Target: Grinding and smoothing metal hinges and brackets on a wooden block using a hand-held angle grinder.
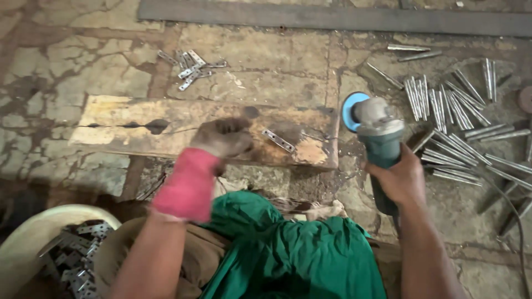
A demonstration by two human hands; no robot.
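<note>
My left hand (221,137) wears a dirty glove with a pink cuff and hovers, blurred, over a worn wooden plank (166,130) on the floor. Its fingers are curled and I see nothing in them. A small flat metal strip with holes (278,140) lies on the plank just right of that hand. My right hand (403,180) grips the body of a green and grey angle grinder (379,138), whose blue disc (349,109) points away from me, beside the plank's right end.
A heap of pointed metal rods (454,111) covers the floor at the right. Several perforated strips (188,66) lie beyond the plank. A pale basin (33,243) at lower left holds more strips. A long steel bar (332,16) runs along the top. Green cloth (288,254) covers my lap.
</note>
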